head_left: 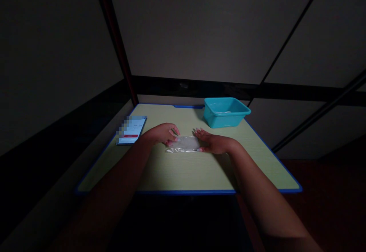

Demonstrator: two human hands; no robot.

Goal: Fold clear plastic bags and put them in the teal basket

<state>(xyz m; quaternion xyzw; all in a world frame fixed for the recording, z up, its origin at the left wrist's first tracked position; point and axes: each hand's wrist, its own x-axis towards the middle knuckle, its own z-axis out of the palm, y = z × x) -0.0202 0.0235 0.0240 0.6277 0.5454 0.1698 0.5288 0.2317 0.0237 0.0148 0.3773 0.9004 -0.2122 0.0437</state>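
Observation:
A clear plastic bag (185, 143) lies flat on the table, crinkled and shiny along its near edge. My left hand (165, 134) touches the bag's left end, its fingers curved and apart. At the opposite end, my right hand (214, 142) rests with fingers stretched out and thumb spread, covering the bag's right edge. Whether anything lies inside the bag, I cannot tell.
A turquoise plastic basket (225, 120) stands at the table's back right, with something pale inside. On the left lies a phone (134, 128) with a lit screen, partly pixelated. The pale tabletop (183, 175) has a blue rim; walls close in behind and left.

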